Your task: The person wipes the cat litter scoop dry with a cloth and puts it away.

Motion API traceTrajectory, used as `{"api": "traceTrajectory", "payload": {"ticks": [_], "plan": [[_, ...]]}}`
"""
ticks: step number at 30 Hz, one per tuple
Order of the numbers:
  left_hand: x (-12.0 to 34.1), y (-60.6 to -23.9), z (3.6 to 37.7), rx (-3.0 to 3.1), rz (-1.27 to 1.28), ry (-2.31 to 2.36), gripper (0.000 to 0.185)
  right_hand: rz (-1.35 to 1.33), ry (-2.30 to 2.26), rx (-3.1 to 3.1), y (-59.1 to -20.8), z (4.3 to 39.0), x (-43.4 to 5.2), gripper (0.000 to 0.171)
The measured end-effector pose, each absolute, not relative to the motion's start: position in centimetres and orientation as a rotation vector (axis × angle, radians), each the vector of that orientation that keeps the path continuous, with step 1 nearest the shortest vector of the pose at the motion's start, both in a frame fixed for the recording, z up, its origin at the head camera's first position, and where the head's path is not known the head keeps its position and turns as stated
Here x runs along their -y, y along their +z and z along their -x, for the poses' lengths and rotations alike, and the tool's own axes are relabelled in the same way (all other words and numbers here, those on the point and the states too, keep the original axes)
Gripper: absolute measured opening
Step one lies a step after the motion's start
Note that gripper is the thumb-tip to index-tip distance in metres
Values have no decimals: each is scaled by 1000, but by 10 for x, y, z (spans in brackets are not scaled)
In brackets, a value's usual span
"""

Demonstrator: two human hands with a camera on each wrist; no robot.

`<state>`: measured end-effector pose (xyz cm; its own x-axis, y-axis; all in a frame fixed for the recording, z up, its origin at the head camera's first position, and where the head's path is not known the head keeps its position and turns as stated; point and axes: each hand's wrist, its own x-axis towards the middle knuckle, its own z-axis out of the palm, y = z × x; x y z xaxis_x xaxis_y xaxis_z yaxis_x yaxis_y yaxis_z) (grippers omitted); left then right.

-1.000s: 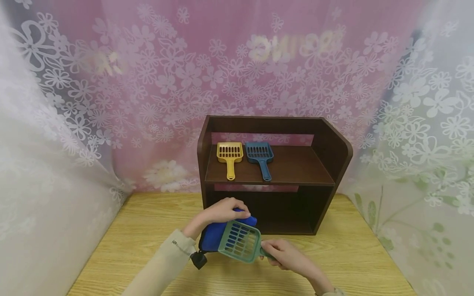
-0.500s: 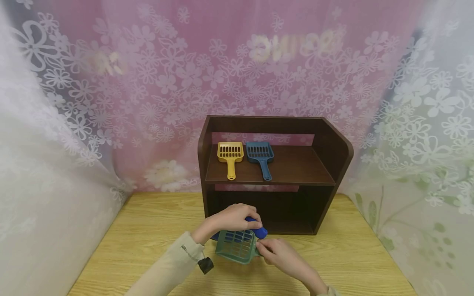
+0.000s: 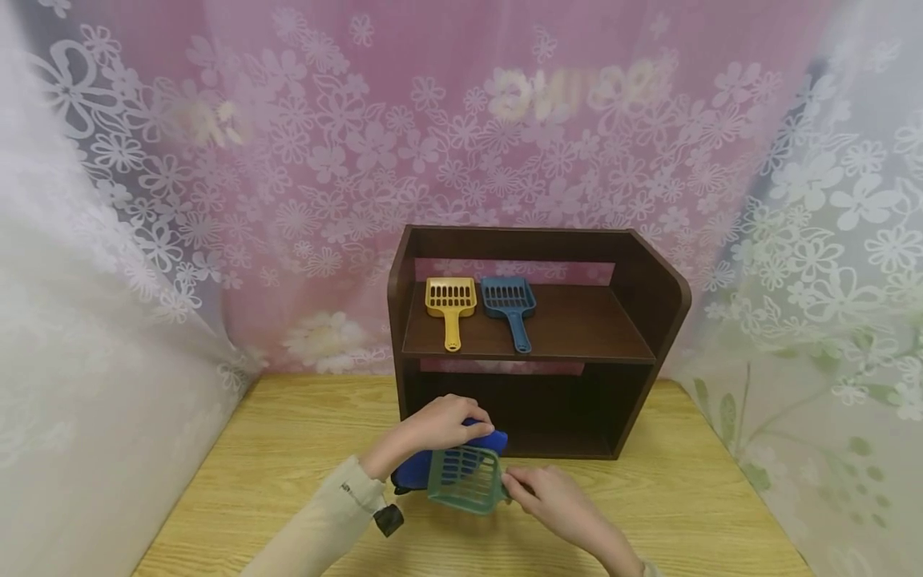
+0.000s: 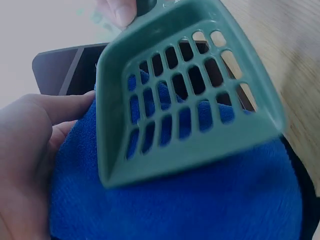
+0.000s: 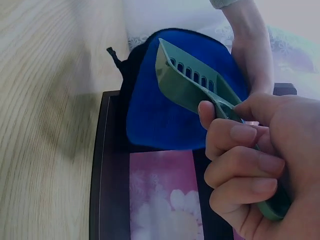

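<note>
My right hand (image 3: pixel 551 501) grips the handle of a green slotted litter scoop (image 4: pixel 200 145), held over the table with its pan toward the left. A thick blue plush cloth (image 4: pixel 175 210) with black edging lies behind the pan and shows through the slots. My left hand (image 3: pixel 443 423) holds this cloth near its upper edge, thumb against the fabric. In the right wrist view, the curled fingers (image 5: pixel 245 165) wrap the scoop's handle, and the cloth spreads behind the pan.
A dark brown two-tier shelf (image 3: pixel 645 336) stands just beyond the hands. On its upper board lie a yellow litter scoop (image 3: pixel 452 324) and a blue litter scoop (image 3: pixel 517 324), side by side. Patterned curtains enclose the wooden table (image 3: pixel 310 417) at the back and both sides.
My left hand with the blue cloth goes right along the green scoop, then back left. The green scoop tilts slightly; my right hand stays nearly in place on its handle.
</note>
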<state>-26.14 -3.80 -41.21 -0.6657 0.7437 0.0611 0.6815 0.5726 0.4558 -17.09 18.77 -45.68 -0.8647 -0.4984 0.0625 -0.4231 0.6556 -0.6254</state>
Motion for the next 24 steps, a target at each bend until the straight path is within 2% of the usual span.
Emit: {"api": "traceTrajectory", "payload": {"ticks": [14,19,24], "plan": [[73,-418,265,-2676,-1092,862,30,645,-1134,-2667,-457,171,-209,43],[77,-423,263,-2617,-999,1064,29,565,-1302,-2577,-460,173,-218,50],[74,-435,259,-2617,-930,1310,31,449,-1475,-2518,-466,175,-221,49]]}}
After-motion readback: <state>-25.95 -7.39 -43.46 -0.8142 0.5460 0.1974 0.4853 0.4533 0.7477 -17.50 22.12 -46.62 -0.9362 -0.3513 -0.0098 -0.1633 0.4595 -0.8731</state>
